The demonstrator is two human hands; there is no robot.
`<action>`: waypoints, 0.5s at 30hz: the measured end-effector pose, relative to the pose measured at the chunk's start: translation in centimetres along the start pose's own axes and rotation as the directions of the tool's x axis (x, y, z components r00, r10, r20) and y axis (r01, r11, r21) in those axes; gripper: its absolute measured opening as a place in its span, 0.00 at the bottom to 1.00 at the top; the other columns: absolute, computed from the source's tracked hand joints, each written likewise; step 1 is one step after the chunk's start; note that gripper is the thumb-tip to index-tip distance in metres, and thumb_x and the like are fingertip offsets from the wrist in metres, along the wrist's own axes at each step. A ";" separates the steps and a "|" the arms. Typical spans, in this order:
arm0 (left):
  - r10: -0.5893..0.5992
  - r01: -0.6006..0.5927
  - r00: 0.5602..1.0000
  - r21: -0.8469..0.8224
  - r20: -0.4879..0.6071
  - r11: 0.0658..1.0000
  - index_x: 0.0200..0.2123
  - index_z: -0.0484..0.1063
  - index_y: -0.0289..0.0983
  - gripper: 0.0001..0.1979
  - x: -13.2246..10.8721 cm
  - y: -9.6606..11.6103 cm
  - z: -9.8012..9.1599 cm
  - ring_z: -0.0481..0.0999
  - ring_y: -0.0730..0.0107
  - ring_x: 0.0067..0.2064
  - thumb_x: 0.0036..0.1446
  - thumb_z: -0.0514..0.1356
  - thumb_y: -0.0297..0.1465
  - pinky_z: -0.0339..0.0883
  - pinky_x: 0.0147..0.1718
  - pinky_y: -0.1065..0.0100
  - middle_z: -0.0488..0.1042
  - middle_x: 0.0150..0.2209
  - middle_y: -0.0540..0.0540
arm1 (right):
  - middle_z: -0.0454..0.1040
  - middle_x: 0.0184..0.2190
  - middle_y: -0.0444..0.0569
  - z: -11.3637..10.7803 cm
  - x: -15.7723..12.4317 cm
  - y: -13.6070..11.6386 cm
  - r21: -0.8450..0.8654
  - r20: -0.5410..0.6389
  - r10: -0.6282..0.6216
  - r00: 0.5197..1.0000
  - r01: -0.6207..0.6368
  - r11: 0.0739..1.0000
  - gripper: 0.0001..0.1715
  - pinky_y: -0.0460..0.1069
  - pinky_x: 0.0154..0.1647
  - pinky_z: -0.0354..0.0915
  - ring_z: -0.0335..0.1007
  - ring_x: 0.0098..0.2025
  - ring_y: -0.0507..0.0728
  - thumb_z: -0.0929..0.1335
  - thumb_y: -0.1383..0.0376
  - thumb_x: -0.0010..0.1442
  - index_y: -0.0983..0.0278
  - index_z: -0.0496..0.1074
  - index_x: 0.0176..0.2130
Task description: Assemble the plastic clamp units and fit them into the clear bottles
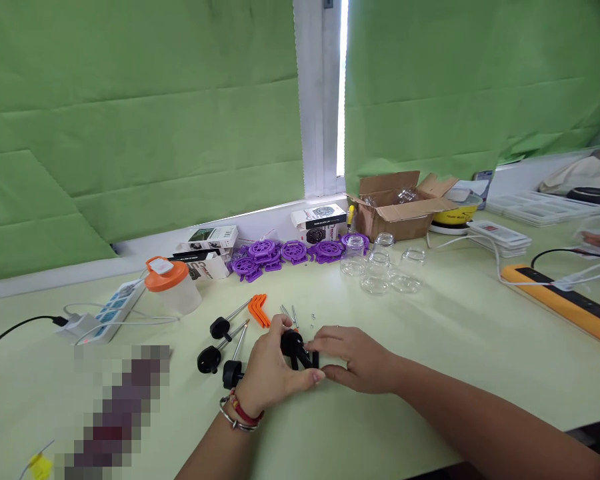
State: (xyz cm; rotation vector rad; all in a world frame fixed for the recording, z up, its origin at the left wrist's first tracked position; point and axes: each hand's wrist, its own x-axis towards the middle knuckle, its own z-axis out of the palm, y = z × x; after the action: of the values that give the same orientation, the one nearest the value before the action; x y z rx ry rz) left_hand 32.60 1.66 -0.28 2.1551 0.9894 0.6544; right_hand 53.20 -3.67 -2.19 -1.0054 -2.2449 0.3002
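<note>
My left hand [273, 370] is closed around a black plastic part with a round head [291, 341], thumb and index finger on either side of it. From the other side, the bent fingers of my right hand [357, 359] close in on the black pieces, its fingertips at a short black bar [315, 359]. Where each fingertip grips is partly hidden. Left of my hands lie several black knobs [220, 327] with metal rods. Orange angled pieces [259, 311], silver rods [294, 315] and tiny screws [313, 320] lie just beyond.
Purple plastic wheels [294, 251], small printed boxes [320, 220] and clear glass jars [377, 267] stand along the back. An open cardboard box [395, 217] is behind the jars. An orange-lidded container [173, 287] and a white power strip [115, 310] are left; an orange power strip [560, 300] is right.
</note>
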 end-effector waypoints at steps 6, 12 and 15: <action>-0.014 0.015 1.000 0.036 -0.028 0.999 0.43 0.56 0.41 0.35 0.0 0.2 0.2 0.68 0.68 0.30 0.35 0.67 0.46 0.60 0.28 0.68 0.69 0.32 0.51 | 0.73 0.37 0.50 0.2 -0.2 -0.6 -0.008 0.034 0.102 0.994 -0.102 0.995 0.16 0.49 0.36 0.63 0.67 0.36 0.54 0.65 0.64 0.59 0.64 0.66 0.48; -0.019 0.022 0.999 0.070 -0.045 0.997 0.42 0.56 0.41 0.33 0.0 0.2 0.1 0.67 0.68 0.29 0.35 0.67 0.46 0.58 0.27 0.69 0.68 0.29 0.53 | 0.73 0.36 0.49 0.4 -0.2 -0.7 -0.038 0.064 0.136 0.989 -0.134 0.990 0.14 0.49 0.35 0.61 0.67 0.35 0.55 0.64 0.65 0.59 0.63 0.67 0.46; -0.018 0.021 0.999 0.078 -0.039 0.997 0.42 0.56 0.41 0.33 0.0 0.2 0.1 0.67 0.68 0.29 0.35 0.67 0.46 0.58 0.27 0.69 0.68 0.29 0.53 | 0.73 0.35 0.49 0.4 -0.1 -0.8 -0.058 0.065 0.169 0.984 -0.165 0.985 0.13 0.49 0.35 0.60 0.67 0.34 0.55 0.64 0.64 0.58 0.63 0.67 0.45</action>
State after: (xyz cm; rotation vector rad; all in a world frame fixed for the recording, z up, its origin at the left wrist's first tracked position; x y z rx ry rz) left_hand 32.77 1.54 -0.19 2.2048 1.0718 0.6600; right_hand 52.58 -4.26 -2.21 -1.2317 -2.2441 0.3555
